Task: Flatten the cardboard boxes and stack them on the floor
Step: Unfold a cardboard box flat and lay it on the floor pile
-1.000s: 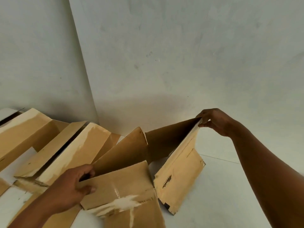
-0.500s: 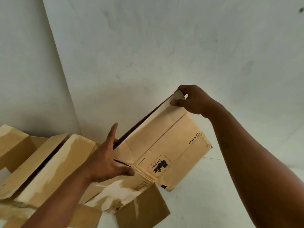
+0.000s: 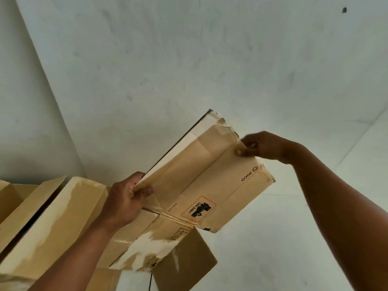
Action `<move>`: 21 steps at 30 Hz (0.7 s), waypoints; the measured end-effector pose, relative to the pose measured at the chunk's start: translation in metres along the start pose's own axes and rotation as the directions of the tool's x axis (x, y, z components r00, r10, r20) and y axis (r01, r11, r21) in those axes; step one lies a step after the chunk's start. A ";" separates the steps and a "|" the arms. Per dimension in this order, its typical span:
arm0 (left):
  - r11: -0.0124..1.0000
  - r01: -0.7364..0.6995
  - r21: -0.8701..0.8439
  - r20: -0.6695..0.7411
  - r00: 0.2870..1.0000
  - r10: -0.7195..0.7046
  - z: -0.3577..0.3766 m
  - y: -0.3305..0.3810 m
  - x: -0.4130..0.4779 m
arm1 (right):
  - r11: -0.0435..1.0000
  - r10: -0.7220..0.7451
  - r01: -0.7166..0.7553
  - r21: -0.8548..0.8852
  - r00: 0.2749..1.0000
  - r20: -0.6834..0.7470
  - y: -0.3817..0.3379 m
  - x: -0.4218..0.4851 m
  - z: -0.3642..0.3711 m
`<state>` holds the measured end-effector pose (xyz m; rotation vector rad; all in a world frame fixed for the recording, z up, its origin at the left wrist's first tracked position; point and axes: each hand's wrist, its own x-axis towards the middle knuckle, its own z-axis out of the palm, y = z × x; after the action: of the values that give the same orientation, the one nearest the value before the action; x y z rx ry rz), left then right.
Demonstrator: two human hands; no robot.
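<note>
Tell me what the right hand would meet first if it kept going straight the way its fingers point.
The right hand points left, its grip already pinching the edge of the held cardboard box. Going on, it would press into that panel first; the left hand lies beyond and lower, though depth is unclear.

Pale scuffed walls meet at a corner above a white tiled floor.

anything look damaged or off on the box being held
Yes. The held box has a torn, ragged top edge near the right hand, and pale patches lower down where the outer paper is peeled away.
</note>
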<state>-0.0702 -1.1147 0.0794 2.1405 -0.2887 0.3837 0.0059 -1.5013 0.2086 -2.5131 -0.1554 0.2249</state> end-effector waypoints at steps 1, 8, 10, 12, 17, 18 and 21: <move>1.000 0.009 -0.017 -0.005 1.000 -0.009 -0.003 0.000 0.001 | 0.996 0.045 -0.042 -0.078 0.998 0.049 0.015 -0.003 -0.003; 0.960 0.157 -0.230 -0.022 0.986 -0.166 -0.002 -0.009 0.012 | 0.956 0.090 -0.146 0.253 0.971 0.220 0.074 -0.027 -0.035; 0.939 0.205 -0.275 -0.011 0.976 -0.216 0.007 -0.014 0.013 | 0.908 0.057 -0.139 0.396 0.976 0.212 0.090 -0.027 -0.042; 0.924 0.241 -0.297 -0.012 0.967 -0.256 0.018 -0.019 0.014 | 0.801 0.035 -0.107 0.589 0.991 0.132 0.109 -0.026 -0.040; 0.853 0.389 -0.348 0.019 0.913 -0.408 0.056 -0.046 0.011 | 0.427 0.008 -0.100 0.899 0.994 0.107 0.144 -0.023 0.013; 0.828 0.428 -0.364 0.030 0.893 -0.449 0.067 -0.052 0.007 | 0.421 0.020 -0.162 0.892 0.985 0.169 0.149 -0.021 0.032; 0.726 0.540 -0.426 0.052 0.816 -0.576 0.101 -0.065 -0.006 | 0.383 0.084 -0.347 0.856 0.936 0.342 0.163 -0.020 0.094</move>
<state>-0.0367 -1.1623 -0.0258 1.6632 0.3114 0.0419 -0.0226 -1.5840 0.0408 -1.3453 0.1857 0.5621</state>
